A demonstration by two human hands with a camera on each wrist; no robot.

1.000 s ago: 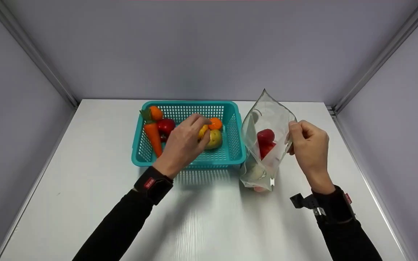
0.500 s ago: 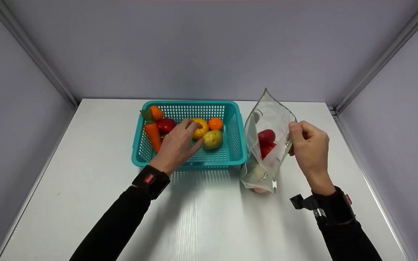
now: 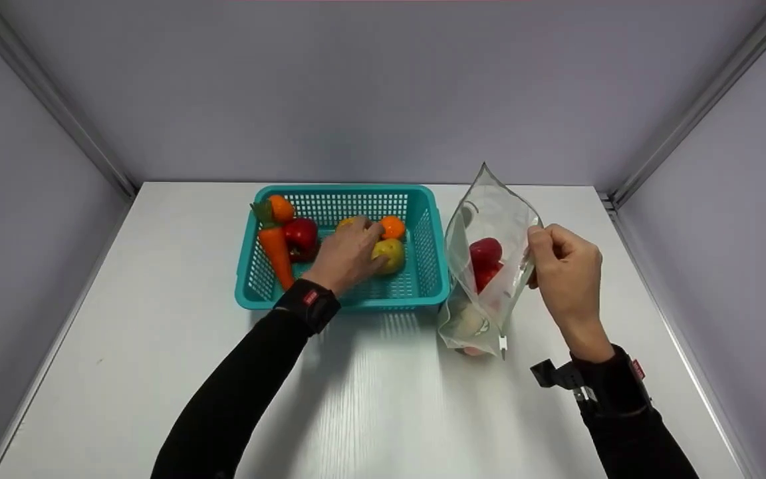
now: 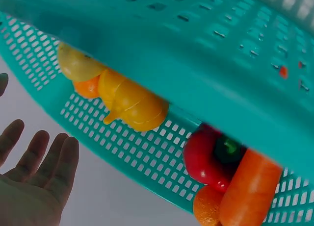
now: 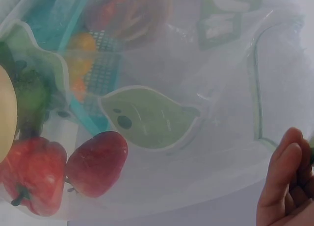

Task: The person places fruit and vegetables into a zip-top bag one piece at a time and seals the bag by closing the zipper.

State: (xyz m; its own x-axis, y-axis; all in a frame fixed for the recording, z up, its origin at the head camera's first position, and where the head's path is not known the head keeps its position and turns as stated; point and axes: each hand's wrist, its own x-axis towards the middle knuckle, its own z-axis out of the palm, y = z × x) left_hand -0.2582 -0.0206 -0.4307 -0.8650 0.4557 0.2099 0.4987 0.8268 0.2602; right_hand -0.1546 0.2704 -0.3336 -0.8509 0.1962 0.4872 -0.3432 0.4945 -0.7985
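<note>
My left hand (image 3: 346,256) reaches into the teal plastic basket (image 3: 389,303), its fingers spread over a yellow pumpkin (image 4: 132,103) that it mostly covers in the head view. No grip on the pumpkin shows; the left wrist view has the fingers extended. Beside that hand lie an orange fruit (image 3: 393,227) and a yellow-green fruit (image 3: 389,256). My right hand (image 3: 568,276) pinches the rim of a clear zip bag (image 3: 512,219) and holds its mouth wide. Inside the bag are a red bell pepper (image 5: 34,179), a dark red fruit (image 5: 100,162) and something green (image 5: 32,96).
At the basket's left end lie a carrot (image 3: 276,256), another orange fruit (image 3: 282,209) and a red bell pepper (image 3: 300,234). The bag stands against the basket's right side on the white table (image 3: 124,372). Grey panels (image 3: 383,93) enclose the back and sides.
My left hand drew back slightly left, uncovering the pumpkin, then came rightward over it again. My right hand and the bag have barely moved.
</note>
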